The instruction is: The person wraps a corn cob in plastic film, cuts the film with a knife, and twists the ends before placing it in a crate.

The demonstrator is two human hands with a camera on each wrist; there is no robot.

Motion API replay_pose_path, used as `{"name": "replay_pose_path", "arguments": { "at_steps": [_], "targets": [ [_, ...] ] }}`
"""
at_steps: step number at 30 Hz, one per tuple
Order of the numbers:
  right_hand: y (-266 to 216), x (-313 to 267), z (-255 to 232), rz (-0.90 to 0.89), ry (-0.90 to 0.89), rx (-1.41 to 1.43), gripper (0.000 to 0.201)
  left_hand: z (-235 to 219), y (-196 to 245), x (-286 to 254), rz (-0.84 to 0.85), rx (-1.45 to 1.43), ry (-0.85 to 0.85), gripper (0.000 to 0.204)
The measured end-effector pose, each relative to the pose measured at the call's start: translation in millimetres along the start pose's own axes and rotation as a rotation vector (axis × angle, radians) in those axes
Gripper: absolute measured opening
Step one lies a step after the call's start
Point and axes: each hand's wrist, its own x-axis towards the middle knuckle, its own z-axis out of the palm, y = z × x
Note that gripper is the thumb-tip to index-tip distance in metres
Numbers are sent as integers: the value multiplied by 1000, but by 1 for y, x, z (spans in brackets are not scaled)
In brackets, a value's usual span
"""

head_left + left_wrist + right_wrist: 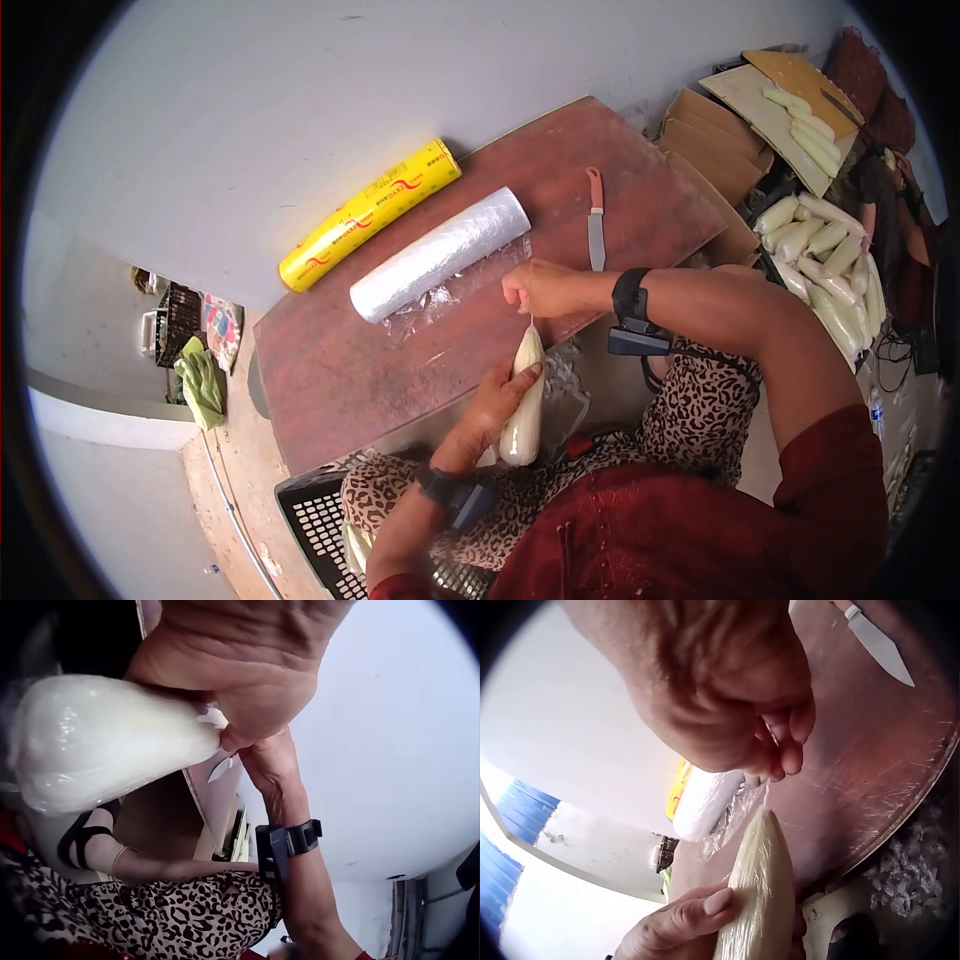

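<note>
A yellow box [370,214] lies at the far left of the board [340,370], with the film roll [440,254] just beside it to the right, a loose sheet of film trailing from it. Near the board's near edge, the left hand [497,400] grips a wrapped corn cob [524,395] around its middle, holding it upright. Directly above it, the right hand [543,288] pinches the twisted film at the cob's top end; the two hands are close together, one above the other. A knife [596,218] lies on the board farther right. At the far right, more cobs [825,260] are piled beside cardboard [715,150].
</note>
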Motion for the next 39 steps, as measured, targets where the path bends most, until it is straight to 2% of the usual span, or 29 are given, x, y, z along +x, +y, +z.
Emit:
{"name": "replay_pose_path", "arguments": {
  "at_steps": [2,5,11,17,26,29,35,39],
  "targets": [
    [2,-1,5,-98,23,-40,14,6,-9,1,37,22,76,37],
    [-2,-5,11,-51,-11,-41,15,16,-8,-6,-41,-63,130,41],
    [5,-10,24,-113,-99,-153,24,18,-47,8,-139,-17,180,44],
    [-1,-11,23,-89,-124,-186,26,19,-55,13,-105,-242,-11,44],
    [-12,-18,16,-24,-178,-119,23,24,-45,33,-246,-439,-23,68],
    [-10,-18,13,-79,-164,-150,24,25,-38,34,-324,-471,-21,65],
    [-8,-16,14,-107,-133,-149,26,29,-33,35,-237,-460,109,51],
    [-3,-16,13,-92,-123,-89,24,32,-31,38,-272,-466,117,52]
  ]
}}
